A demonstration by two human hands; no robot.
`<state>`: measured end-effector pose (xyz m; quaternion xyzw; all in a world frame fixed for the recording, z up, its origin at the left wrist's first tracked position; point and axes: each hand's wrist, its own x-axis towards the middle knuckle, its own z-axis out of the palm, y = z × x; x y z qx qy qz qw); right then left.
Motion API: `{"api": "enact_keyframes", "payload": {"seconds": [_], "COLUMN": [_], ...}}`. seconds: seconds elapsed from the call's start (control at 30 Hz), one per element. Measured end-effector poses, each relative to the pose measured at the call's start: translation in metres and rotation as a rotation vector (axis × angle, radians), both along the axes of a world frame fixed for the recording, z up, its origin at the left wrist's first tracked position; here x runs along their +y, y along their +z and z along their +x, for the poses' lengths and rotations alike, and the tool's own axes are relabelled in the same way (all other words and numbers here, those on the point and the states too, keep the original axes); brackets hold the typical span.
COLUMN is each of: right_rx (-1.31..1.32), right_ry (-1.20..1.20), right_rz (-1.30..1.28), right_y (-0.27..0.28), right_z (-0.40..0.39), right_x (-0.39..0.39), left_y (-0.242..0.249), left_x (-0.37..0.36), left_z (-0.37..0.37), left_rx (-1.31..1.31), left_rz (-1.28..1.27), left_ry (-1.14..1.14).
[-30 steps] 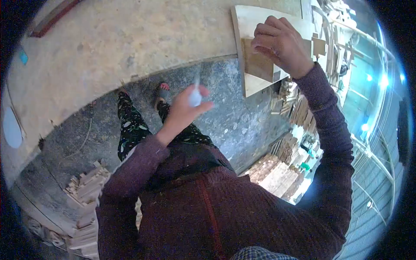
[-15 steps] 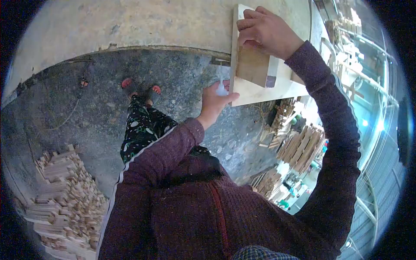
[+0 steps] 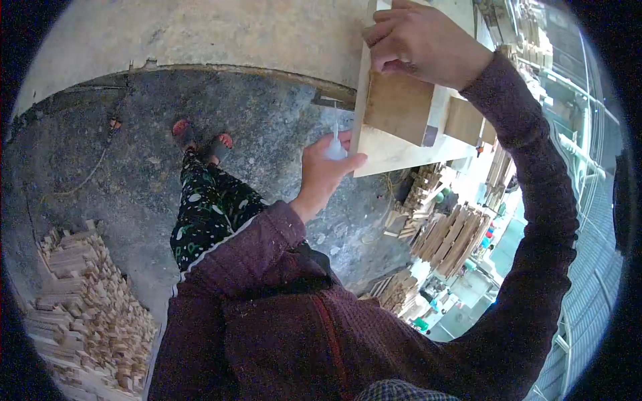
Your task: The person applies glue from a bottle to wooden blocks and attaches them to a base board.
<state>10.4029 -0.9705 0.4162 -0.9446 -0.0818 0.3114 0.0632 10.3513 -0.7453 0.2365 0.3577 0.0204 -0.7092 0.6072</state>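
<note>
My left hand (image 3: 319, 172) is closed around a small translucent white squeeze bottle (image 3: 336, 150) with a thin nozzle pointing up. Its thumb lies against the near corner of a pale wooden board (image 3: 388, 155), which stands tilted at the worktable's edge. My right hand (image 3: 431, 47) is closed over the board's upper part, fingers curled at the edge, just above a wooden block (image 3: 400, 107) on the board's face. Farther along the same face sits a second wooden block (image 3: 464, 120). What the right fingertips press on is partly hidden.
A large worktable (image 3: 221, 33) with a worn edge spans the top. Stacked wood strips (image 3: 90, 307) stand on the floor at lower left, and more wood piles (image 3: 451, 234) at right. A thin cable (image 3: 100, 167) runs along the concrete floor near my feet.
The view has shifted slightly. The board has turned a little, showing more of the blocks on its face. Both hands keep their hold, and the bottle stays beside the board's edge.
</note>
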Motion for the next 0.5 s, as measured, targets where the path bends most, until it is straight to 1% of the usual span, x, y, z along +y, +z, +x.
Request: {"api": "enact_keyframes", "payload": {"seconds": [0.07,0.1,0.17,0.3,0.4,0.47,0.5], "right_rx": [-0.086,-0.081,0.114,0.156,0.157,-0.039,-0.038], "right_ry": [0.083,0.088,0.063,0.11,0.074,0.164,0.166], "right_rz": [0.021,0.02,-0.086,-0.121,-0.188,-0.256,-0.258], "right_y": [-0.011,-0.013,-0.014,-0.014,-0.018,-0.018,-0.016], "right_z": [0.0,0.002,0.008,0.003,-0.005,-0.008,-0.007], "right_x": [-0.004,-0.004,-0.002,-0.007,-0.004,-0.004,-0.003], "left_y": [0.004,0.007,0.014,0.019,0.024,0.029,0.027], "left_x": [-0.003,-0.003,-0.004,-0.005,-0.005,-0.006,-0.006], "left_z": [0.0,0.001,0.004,0.003,0.007,0.01,0.01], "left_rx": [-0.051,-0.046,-0.078,-0.084,-0.095,-0.084,-0.083], "left_rz": [-0.043,-0.044,-0.03,-0.081,-0.082,-0.062,-0.064], "left_ry": [-0.002,0.002,-0.064,0.015,0.021,0.01,0.011]}}
